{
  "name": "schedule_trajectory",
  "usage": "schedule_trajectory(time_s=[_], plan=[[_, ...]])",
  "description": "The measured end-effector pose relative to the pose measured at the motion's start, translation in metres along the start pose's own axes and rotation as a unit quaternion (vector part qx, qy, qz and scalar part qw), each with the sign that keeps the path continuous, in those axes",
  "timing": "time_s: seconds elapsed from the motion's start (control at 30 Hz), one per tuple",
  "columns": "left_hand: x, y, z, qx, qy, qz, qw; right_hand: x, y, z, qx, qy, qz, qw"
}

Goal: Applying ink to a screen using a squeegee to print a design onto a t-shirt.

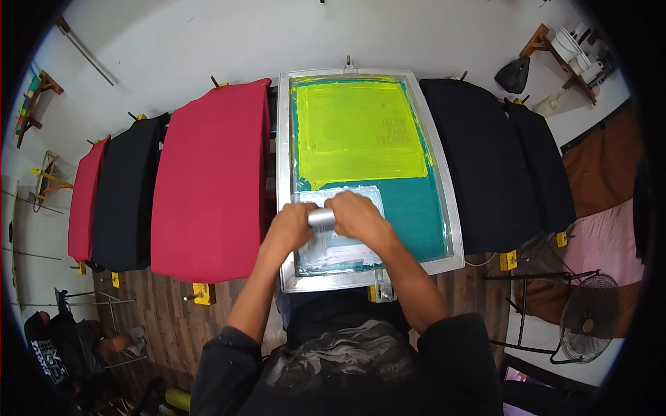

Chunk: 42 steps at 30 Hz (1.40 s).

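Observation:
In front of me lies a silver-framed printing screen [442, 173] with teal mesh. Bright yellow-green ink [340, 104] covers its far part, where faint lettering and a round mark show through. My left hand [290, 225] and my right hand [357, 216] are closed around a silver squeegee handle [321, 218] over the near left part of the mesh. The squeegee's blade is hidden beneath my hands. Whitish, clear-looking tape or film [354, 251] lies on the mesh around them. Metal clamps [349, 64] sit at the frame's far and near ends.
Left of the screen, boards carry red cloth [208, 180] and black cloth [127, 194]; more black cloth [479, 166] covers boards at right. Yellow brackets [203, 294] jut from near ends. A fan [588, 324] stands right. A seated person [76, 343] is at lower left.

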<state>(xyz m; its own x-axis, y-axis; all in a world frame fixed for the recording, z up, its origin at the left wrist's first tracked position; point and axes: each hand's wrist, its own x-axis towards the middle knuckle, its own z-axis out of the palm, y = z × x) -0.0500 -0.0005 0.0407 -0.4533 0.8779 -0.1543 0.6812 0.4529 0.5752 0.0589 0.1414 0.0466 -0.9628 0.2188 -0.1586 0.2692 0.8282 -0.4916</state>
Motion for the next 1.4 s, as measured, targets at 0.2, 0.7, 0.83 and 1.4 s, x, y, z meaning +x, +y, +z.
schedule_trajectory(time_s=[0.2,0.7,0.83,1.4], plan=[[0.002,-0.011,0.006,0.004,-0.013,0.005,1.0,0.008,0.006,0.016,-0.008,0.005,0.008,1.0],[-0.046,0.024,0.014,-0.071,-0.101,0.042,0.992,-0.062,-0.001,0.007,0.032,-0.057,0.006,0.998],[0.017,0.031,0.016,-0.047,-0.05,0.071,0.995,-0.028,0.033,-0.019,-0.014,-0.022,0.046,0.999],[-0.021,0.045,0.052,-0.009,-0.14,0.073,0.987,-0.094,0.025,0.006,0.04,0.0,0.05,0.998]])
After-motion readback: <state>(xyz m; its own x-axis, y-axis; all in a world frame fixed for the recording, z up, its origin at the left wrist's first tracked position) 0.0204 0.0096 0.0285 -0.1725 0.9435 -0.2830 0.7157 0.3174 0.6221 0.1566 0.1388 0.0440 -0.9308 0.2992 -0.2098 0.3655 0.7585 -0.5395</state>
